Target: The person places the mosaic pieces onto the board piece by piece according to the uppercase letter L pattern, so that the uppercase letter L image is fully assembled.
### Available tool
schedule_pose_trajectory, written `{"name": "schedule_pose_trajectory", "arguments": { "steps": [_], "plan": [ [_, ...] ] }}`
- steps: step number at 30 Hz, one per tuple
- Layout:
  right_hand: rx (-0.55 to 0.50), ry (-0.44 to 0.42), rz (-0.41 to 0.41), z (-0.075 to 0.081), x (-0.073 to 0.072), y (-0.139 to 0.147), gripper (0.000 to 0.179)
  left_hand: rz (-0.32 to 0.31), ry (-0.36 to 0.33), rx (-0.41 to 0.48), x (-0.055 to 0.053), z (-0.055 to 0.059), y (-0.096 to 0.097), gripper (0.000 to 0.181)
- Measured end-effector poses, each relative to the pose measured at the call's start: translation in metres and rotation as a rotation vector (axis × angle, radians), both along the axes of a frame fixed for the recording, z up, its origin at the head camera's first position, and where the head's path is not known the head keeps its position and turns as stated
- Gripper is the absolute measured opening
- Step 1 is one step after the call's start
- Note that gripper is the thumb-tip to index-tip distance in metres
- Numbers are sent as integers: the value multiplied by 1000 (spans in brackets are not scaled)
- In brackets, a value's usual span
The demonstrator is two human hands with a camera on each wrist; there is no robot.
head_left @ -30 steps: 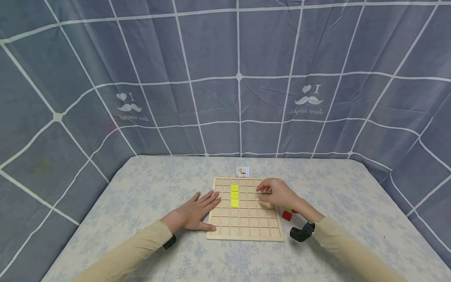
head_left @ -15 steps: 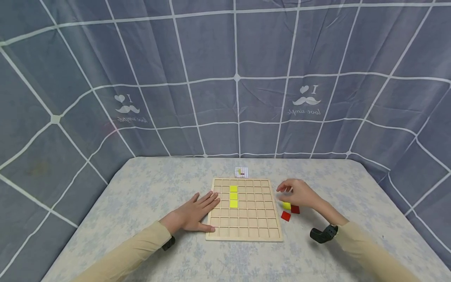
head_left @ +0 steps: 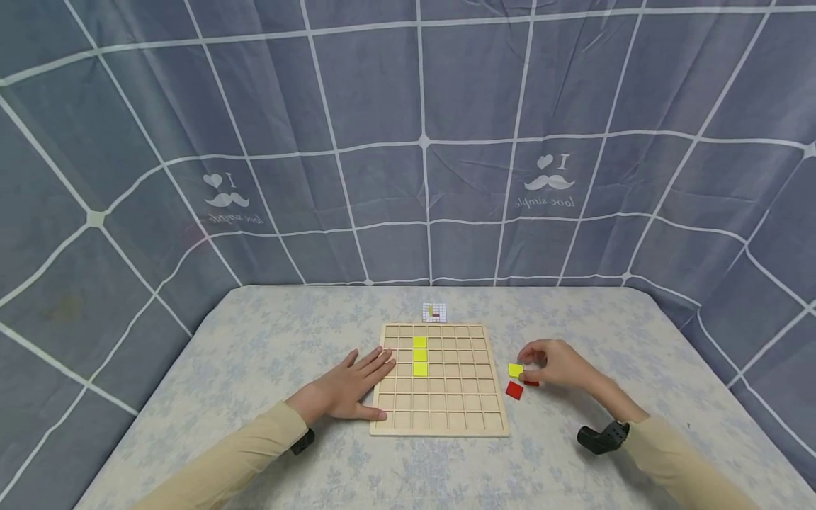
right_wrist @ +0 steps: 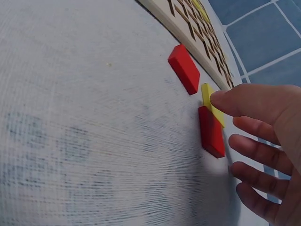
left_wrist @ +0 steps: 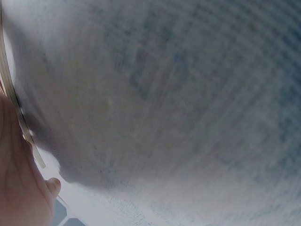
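Note:
My left hand point(head_left: 347, 388) lies flat with spread fingers on the left edge of a wooden grid board point(head_left: 440, 406). Several yellow tiles, among them a middle one point(head_left: 419, 355), form a column in the board's cells. Right of the board, my right hand point(head_left: 562, 365) hovers over a loose yellow tile point(head_left: 515, 370), its fingers loosely bent and apart. In the right wrist view the thumb point(right_wrist: 228, 100) partly covers that tile; whether it touches cannot be told. A red tile point(right_wrist: 211, 134) leans close against the yellow one, and another red tile point(head_left: 514, 390) lies nearer the board.
Behind the board sits a small printed card point(head_left: 434, 312) with a coloured grid pattern. A pale blue floral cloth point(head_left: 306, 319) covers the table. A grey-blue curtain point(head_left: 382, 184) with white lines hangs at the back and sides.
My right hand has moved right from above the board, then down to the loose tiles. My left hand keeps its place on the board. The head view has shifted slightly.

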State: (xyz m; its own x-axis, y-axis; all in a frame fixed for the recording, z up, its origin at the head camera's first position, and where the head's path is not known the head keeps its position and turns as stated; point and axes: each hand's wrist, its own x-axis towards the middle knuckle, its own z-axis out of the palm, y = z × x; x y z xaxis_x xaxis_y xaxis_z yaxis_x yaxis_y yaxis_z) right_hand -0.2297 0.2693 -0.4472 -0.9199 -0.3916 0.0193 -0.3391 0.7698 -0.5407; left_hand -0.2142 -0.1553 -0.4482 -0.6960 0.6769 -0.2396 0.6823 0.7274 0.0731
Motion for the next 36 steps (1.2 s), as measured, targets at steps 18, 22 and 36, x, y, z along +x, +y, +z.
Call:
{"name": "schedule_pose_trajectory", "arguments": {
  "steps": [18,22,36],
  "plan": [
    [84,49,-35,-4,3,-7,22,-1,-2,18,0,-1,-1,92],
    [129,78,-76,-3,3,-10,22,1,-9,20,0,-1,0,93],
    [114,165,-89,7,-3,-31,23,-3,5,32,1,-1,0,92]
  ]
}}
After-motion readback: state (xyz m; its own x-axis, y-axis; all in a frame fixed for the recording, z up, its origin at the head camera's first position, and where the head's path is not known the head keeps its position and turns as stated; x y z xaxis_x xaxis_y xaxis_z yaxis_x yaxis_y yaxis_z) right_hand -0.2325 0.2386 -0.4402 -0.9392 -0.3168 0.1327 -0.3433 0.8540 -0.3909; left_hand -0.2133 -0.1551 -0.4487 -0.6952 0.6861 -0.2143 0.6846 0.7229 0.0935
